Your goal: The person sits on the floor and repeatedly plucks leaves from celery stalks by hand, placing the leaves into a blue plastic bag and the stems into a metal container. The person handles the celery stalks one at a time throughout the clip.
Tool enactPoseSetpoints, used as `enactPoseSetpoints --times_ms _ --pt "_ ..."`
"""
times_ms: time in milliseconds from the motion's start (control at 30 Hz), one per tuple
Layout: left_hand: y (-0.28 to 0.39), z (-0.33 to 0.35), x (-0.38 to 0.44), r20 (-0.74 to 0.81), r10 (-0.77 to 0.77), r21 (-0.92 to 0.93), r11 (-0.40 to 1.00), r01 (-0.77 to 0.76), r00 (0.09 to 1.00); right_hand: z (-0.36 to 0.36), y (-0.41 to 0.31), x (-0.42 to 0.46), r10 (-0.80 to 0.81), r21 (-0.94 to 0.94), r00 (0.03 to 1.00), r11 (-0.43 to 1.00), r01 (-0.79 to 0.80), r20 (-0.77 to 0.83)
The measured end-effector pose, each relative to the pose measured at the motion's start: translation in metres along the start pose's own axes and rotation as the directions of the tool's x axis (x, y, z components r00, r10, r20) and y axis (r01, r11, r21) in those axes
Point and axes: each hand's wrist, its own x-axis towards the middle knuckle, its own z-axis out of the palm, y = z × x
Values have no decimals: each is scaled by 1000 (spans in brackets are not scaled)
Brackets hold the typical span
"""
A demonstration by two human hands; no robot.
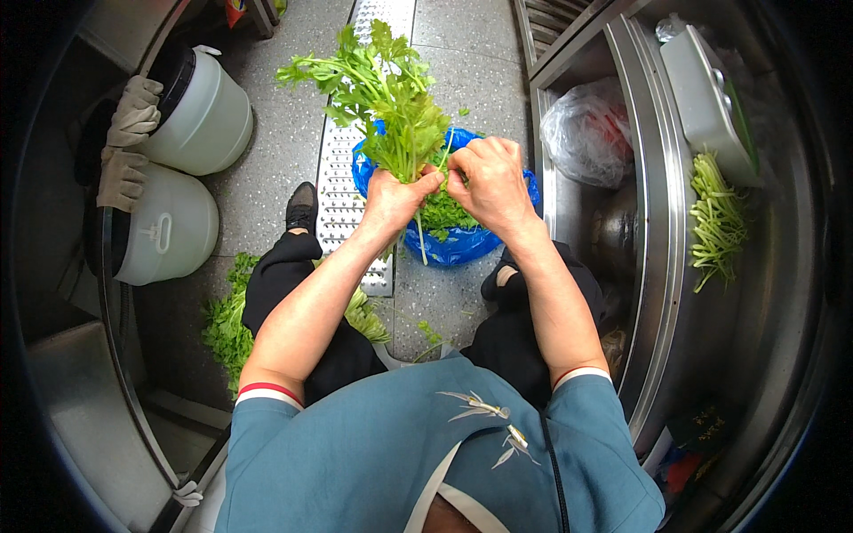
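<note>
My left hand [398,200] grips a bunch of leafy celery [406,120] by its stalks, with the leaves pointing away from me. Close against it, my right hand [492,180] pinches a thin stalk [448,150] between thumb and fingers. Both hands are above a blue plastic bag [453,248] that stands open on the floor between my feet. Torn green leaves [448,212] lie inside the bag. A pale stalk [421,240] hangs down below my left hand.
More leafy celery [230,320] lies on the floor by my left leg. Two white plastic drums [176,226] stand at left, near work gloves [126,150] on a rail. At right, a steel shelf unit [656,220] carries cut stalks [716,216] and a grey container [706,93]. A metal drain grate [340,180] crosses the floor.
</note>
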Motion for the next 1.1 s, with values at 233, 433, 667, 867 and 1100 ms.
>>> enactPoseSetpoints --times_ms 233,433,667,867,1100 --pt "3 -1 -1 -40 13 27 1000 -12 999 -4 13 6 177 2 951 983 -182 -255" --pt "12 -6 -3 -47 -86 -161 984 77 995 -15 21 4 293 337 952 908 -250 -84" --pt "14 -6 -4 -26 -85 -159 984 80 996 -10 20 -3 129 139 980 979 -151 151" --pt "18 -6 -6 -4 -80 -162 984 78 997 -7 24 -4 133 120 984 982 -147 121" --pt "17 -6 -5 3 -73 -167 983 73 997 -10 19 -2 184 226 965 948 -225 188"
